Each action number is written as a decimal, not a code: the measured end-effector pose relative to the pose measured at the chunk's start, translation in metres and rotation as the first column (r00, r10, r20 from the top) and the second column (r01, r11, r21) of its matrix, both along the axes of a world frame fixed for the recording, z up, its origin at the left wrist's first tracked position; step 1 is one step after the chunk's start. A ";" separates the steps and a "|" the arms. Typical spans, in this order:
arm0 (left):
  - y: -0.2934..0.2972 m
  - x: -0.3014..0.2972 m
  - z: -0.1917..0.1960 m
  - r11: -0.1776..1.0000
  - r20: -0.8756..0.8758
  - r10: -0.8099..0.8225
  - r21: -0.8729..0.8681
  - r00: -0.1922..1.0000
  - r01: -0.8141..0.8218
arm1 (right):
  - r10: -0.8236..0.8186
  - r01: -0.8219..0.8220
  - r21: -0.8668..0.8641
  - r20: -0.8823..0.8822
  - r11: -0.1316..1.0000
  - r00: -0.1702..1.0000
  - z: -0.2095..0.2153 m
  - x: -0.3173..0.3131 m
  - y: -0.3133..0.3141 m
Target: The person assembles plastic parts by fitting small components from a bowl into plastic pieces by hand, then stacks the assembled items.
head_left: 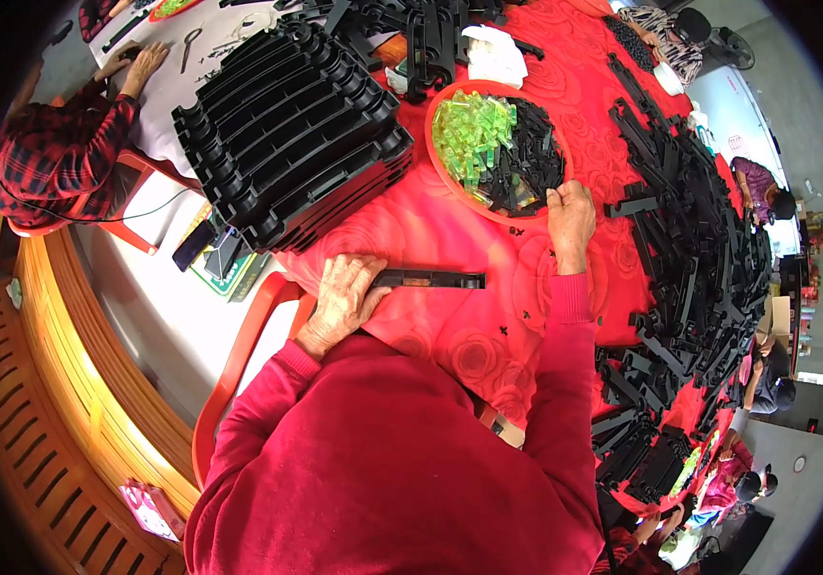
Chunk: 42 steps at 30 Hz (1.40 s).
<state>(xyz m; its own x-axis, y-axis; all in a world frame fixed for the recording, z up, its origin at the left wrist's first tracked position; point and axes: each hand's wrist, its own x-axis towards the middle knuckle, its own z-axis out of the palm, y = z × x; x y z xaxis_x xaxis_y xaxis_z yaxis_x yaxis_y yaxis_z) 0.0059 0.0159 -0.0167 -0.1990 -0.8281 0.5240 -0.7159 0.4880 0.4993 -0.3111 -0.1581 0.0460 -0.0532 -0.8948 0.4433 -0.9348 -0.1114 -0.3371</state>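
Note:
On the red tablecloth in front of me lies a long black plastic bar (pixel 445 279). My left hand (pixel 342 292) is closed round its left end. My right hand (pixel 571 222) is at the right rim of an orange-red round basin (pixel 434 153), its thumb and fingers pinched together. Whatever may be between those fingertips is hidden. Inside the basin, translucent yellow-green plastic pieces (pixel 469 134) fill the left side, and small black plastic pieces (pixel 531 158) fill the right.
Black ribbed plastic trays (pixel 292 134) are stacked at the left. A large heap of black bars (pixel 689 249) covers the right side; more lie at the back near a white crumpled bag (pixel 495 57). Co-workers sit around, one in a checked shirt (pixel 71 149) at far left.

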 end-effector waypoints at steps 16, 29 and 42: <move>-0.001 -0.001 -0.007 1.000 -0.010 0.015 -0.009 1.000 -0.015 | 0.314 -0.310 0.138 -0.002 0.941 0.950 0.019 -0.004 0.021; 0.011 -0.018 0.057 0.999 -0.273 0.043 0.015 0.961 -0.040 | 0.053 -0.429 -0.114 0.987 0.896 -0.151 0.029 0.047 0.085; 0.005 -0.047 0.050 0.859 -0.928 0.011 0.199 0.371 0.472 | -0.050 -0.519 0.006 0.996 0.855 -0.070 0.006 0.127 0.159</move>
<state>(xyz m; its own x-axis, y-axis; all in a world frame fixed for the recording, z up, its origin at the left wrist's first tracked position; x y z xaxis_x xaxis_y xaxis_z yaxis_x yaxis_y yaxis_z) -0.0410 0.0212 0.0334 -0.0459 -0.9817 0.1849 0.3637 0.1560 0.9184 -0.1840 0.0007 0.0522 0.0903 -0.9912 -0.0963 0.4107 0.1252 -0.9031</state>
